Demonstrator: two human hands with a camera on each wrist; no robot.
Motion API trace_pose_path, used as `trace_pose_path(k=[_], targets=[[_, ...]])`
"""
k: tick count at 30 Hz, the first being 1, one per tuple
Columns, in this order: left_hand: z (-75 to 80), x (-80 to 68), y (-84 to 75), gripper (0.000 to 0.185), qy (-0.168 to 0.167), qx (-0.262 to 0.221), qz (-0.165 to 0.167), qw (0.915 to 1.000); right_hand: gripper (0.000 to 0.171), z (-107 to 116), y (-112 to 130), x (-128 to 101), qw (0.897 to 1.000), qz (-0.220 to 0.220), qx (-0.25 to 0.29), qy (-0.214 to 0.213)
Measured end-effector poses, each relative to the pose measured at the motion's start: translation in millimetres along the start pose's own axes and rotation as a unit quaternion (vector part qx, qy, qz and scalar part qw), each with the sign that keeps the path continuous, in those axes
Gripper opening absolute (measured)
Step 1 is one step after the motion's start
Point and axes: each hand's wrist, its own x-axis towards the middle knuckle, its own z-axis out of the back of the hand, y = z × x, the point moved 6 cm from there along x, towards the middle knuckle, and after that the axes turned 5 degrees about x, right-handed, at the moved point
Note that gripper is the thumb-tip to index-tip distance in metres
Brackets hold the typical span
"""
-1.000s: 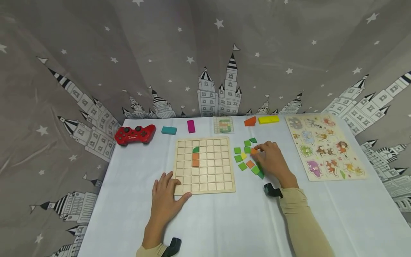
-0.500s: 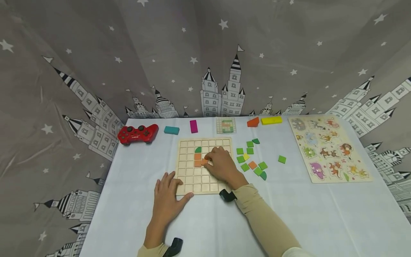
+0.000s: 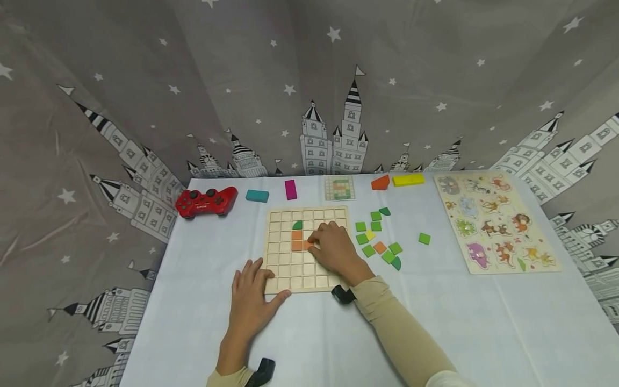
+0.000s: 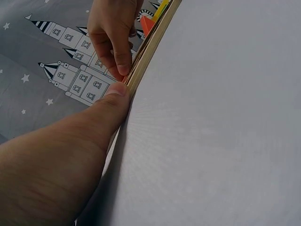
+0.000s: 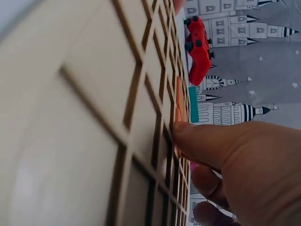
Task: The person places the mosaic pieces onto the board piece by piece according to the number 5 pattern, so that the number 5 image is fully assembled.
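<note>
A wooden grid board (image 3: 282,269) lies in the middle of the white table. Set into its cells are a dark green quarter-round tile (image 3: 297,224) and orange square tiles (image 3: 297,235). My right hand (image 3: 336,250) is over the board, its thumb and fingertips pinching an orange square tile (image 3: 307,245) beside the lower orange one. In the right wrist view the thumb (image 5: 202,139) touches orange at the grid. My left hand (image 3: 253,298) rests at the board's near left corner with fingers spread; its thumb (image 4: 115,92) lies along the edge in the left wrist view.
Loose green tiles (image 3: 375,226), a yellow piece (image 3: 369,235) and an orange tile (image 3: 380,248) lie right of the board. Behind it are a pattern card (image 3: 340,188) and coloured blocks (image 3: 257,195). A red game controller (image 3: 206,202) and an animal puzzle (image 3: 495,223) flank them.
My right hand has moved left from the loose tiles to the board with an orange tile. One green tile now lies apart, farther right. The left hand stays in place.
</note>
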Motion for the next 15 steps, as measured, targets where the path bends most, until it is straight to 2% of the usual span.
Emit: trace_pose_path(k=[5, 10, 12, 15], targets=[[-1.5, 1.4, -2.2, 0.060, 0.000, -0.003, -0.005, 1.0000, 0.019, 4, -11, -5, 1.000, -0.016, -0.002, -0.007], [0.0, 1.2, -0.7, 0.060, -0.002, -0.007, 0.003, 1.0000, 0.018, 13, -31, -16, 0.999, -0.016, 0.023, -0.028], [-0.6, 0.9, -0.4, 0.060, 0.001, -0.009, 0.004, 0.9999, 0.019, 21, -46, -25, 0.998, -0.033, 0.038, -0.045], [-1.1, 0.6, -0.2, 0.060, 0.004, -0.010, 0.004, 0.9999, 0.022, 38, -77, -45, 0.992, -0.089, 0.045, -0.078]])
